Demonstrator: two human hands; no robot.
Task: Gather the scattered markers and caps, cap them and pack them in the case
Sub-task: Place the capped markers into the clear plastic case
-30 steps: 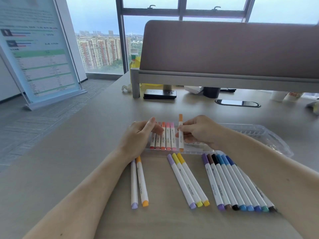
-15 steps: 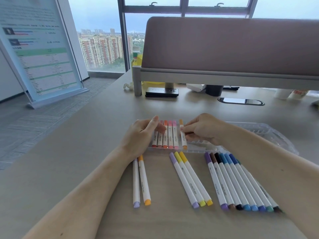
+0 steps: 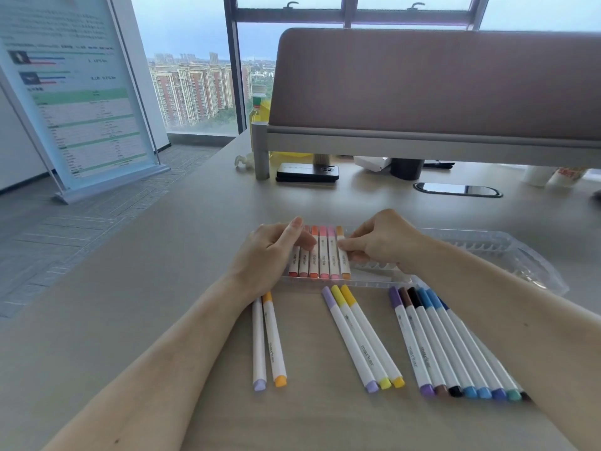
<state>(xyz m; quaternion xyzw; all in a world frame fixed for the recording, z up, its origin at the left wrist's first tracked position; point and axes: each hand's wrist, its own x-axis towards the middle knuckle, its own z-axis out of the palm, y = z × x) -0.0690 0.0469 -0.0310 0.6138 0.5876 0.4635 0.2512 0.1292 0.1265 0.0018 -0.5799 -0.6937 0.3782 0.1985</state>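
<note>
Hands are held close together over the case (image 3: 374,281), forearms angled inward. Orange marker (image 3: 344,265), rightmost in the packed row (image 3: 313,262), is pinched by right hand (image 3: 382,244) fingertips. Left hand (image 3: 271,255) is set at the case's left end, thumb laid across the row; its grip cannot be told. Loose markers (image 3: 357,336) are lined up below both wrists.

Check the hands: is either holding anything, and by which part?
The right hand pinches the orange marker, rightmost in the case, at its upper barrel. The left hand rests fingers across the row's left markers; no grip visible.
</note>
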